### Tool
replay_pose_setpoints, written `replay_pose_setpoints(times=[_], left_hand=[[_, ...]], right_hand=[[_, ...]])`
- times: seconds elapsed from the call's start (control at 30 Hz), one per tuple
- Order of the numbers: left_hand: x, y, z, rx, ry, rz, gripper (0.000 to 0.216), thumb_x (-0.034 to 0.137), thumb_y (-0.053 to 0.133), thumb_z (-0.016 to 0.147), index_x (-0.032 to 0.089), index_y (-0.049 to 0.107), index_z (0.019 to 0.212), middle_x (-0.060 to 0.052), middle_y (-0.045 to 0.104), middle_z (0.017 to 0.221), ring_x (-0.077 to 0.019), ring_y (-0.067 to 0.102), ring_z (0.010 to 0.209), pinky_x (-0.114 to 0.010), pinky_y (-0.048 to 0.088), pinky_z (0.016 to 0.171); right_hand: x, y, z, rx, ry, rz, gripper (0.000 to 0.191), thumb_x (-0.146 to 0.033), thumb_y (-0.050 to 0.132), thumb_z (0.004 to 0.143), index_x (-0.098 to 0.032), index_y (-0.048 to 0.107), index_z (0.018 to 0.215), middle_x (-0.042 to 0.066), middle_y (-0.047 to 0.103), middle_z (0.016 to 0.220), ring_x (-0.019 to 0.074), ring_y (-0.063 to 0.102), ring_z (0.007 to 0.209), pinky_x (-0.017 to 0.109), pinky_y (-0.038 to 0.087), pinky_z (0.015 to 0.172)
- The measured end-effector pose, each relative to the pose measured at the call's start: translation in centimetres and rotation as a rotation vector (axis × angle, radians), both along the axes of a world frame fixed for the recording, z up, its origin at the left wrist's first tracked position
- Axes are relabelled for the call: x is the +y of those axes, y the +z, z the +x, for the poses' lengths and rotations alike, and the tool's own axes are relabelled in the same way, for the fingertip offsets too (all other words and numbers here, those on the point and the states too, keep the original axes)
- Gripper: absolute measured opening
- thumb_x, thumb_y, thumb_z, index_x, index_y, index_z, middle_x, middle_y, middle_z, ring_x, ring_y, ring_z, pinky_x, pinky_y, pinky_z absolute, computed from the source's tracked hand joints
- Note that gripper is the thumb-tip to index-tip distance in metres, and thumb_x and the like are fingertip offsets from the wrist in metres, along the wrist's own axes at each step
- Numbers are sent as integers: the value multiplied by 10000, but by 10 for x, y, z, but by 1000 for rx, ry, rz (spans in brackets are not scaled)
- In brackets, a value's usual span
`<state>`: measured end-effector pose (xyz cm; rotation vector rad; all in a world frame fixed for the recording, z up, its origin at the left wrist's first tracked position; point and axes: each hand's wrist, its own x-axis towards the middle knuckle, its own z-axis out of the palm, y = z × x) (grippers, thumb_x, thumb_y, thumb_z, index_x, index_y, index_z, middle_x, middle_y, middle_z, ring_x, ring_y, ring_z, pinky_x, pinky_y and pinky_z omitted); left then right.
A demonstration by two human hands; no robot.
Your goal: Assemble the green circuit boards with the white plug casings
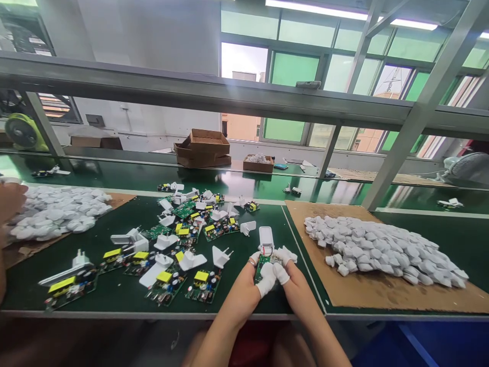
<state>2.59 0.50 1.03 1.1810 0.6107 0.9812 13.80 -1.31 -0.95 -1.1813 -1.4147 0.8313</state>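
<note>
Both my hands meet at the front edge of the green bench, with white finger cots on several fingertips. My left hand (254, 283) pinches a small green circuit board (262, 265). My right hand (287, 275) grips the same board from the right. A white plug cover (266, 238) hangs off the board's far end by short wires. To the left lie several more circuit boards (202, 283) with yellow parts and white plug covers (221, 256).
A heap of white plastic shells (382, 252) lies on cardboard (344, 290) at right. Another white heap (57, 211) lies at left, where another person's hand (9, 201) shows. Cardboard boxes (204, 148) stand beyond a green conveyor belt (133, 176). A grey frame beam (229, 94) crosses overhead.
</note>
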Motion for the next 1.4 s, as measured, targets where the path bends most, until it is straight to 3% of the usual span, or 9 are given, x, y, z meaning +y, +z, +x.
replay_pose_setpoints(times=[0.2,0.4,0.57,0.67,0.93,1.4], left_hand=[[1,1,0,-50,-73,-116,522,289,609,598,179,424,1073,-52,537,1005,-183,472,904,-290,381,765],[2,-5,-3,55,-71,27,538,199,593,617,187,378,1110,-29,490,1090,-152,425,986,-248,318,863],[2,-8,-3,100,-85,98,529,180,570,639,202,363,1125,-16,471,1117,-131,428,982,-236,279,899],[2,-5,-2,91,-113,52,568,188,608,602,185,374,1120,-30,496,1082,-143,443,957,-250,309,873],[0,-1,0,-75,-106,-143,425,301,531,675,191,434,1075,-52,527,1020,-172,475,888,-280,394,729],[1,-3,-1,-50,-131,-96,472,207,572,642,183,422,1089,-55,526,1023,-179,451,935,-287,375,779]], right_hand=[[1,2,-2,68,-5,-19,336,-378,393,754,-172,473,1007,61,534,1016,193,441,980,326,323,857],[1,0,-1,112,23,-50,370,-368,455,724,-165,455,1033,61,551,986,208,468,945,317,376,791],[2,-4,2,41,-56,-29,360,-378,399,751,-158,474,1026,68,532,1022,211,423,1002,342,316,858],[3,-4,2,50,-105,-25,356,-395,367,765,-165,496,1004,67,517,1044,210,409,1015,351,290,884],[0,-1,0,10,-22,2,353,-354,372,779,-170,442,1072,74,523,1039,202,421,1013,336,349,839],[-1,-4,2,-68,-116,9,377,-379,283,802,-154,479,1033,87,538,1001,211,426,1000,352,339,845]])
